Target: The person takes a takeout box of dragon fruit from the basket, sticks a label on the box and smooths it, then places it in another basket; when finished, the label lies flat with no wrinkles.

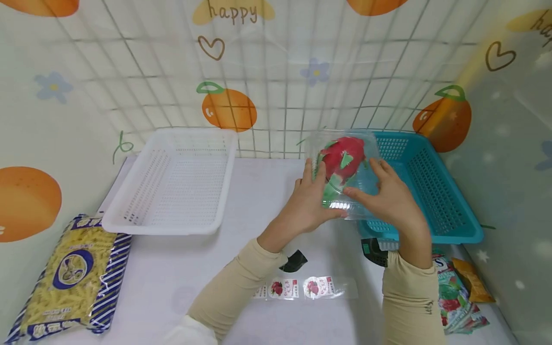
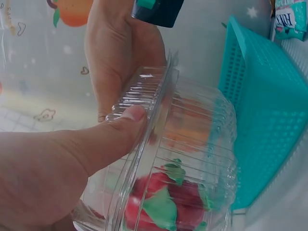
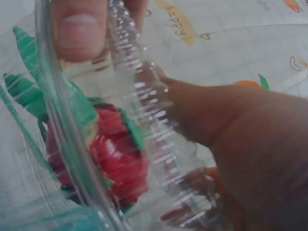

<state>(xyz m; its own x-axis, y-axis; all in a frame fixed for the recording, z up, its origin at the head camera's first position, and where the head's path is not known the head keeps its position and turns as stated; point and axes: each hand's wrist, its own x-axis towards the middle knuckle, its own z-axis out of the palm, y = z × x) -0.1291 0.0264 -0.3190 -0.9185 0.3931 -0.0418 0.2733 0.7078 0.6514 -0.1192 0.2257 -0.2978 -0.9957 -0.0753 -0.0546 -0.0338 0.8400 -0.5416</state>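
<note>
A clear plastic clamshell box with a red dragon fruit inside is held up by both hands, over the left side of the teal basket. My left hand grips its near left side, thumb along the near edge. On the right side my right hand holds it, thumb across the top and fingers at the edge. In the left wrist view the left thumb lies over the box's ridged rim. The green-tipped fruit shows through the plastic in the right wrist view.
The teal basket stands right, a white basket left. A strip of dragon fruit stickers lies on the table in front. A yellow pasta bag is at the left; colourful packets lie at the right.
</note>
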